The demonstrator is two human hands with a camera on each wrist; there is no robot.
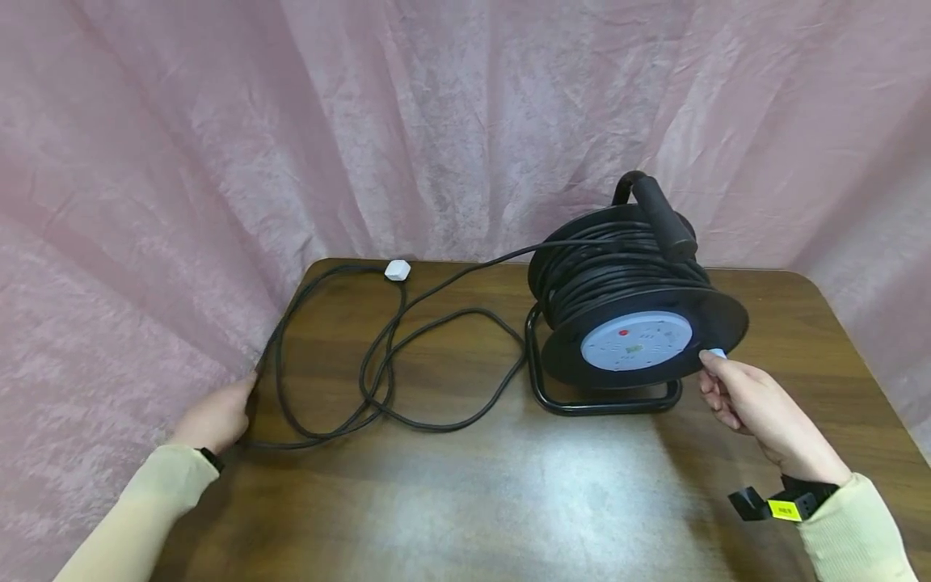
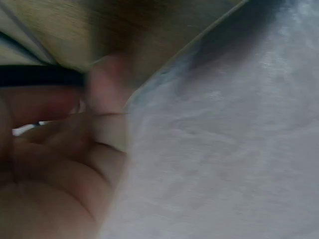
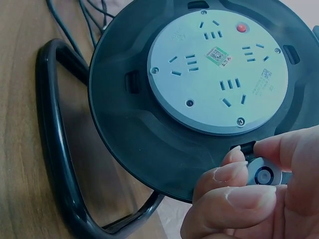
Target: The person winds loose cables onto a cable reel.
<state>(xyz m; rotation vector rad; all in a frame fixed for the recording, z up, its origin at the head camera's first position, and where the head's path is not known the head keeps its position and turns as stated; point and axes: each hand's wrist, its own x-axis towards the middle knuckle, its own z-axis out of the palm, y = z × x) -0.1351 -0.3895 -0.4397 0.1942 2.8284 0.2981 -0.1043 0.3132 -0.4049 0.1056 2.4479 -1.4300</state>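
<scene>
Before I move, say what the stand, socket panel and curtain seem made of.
Stand: probably painted metal tube, glossy black, with sharp highlights. Socket panel: likely moulded plastic, smooth, pale, with crisp slots. Curtain: seemingly velvety fabric, soft sheen, hanging in folds.

Pink crushed-velvet curtain hung in folds behind and beside brown wood-grain table; tabletop showed rounded far corners, pale glare.

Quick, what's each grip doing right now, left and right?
Left grip: closed, holding the black cable.
Right grip: closed, pinching the small pale knob on the reel.
</scene>
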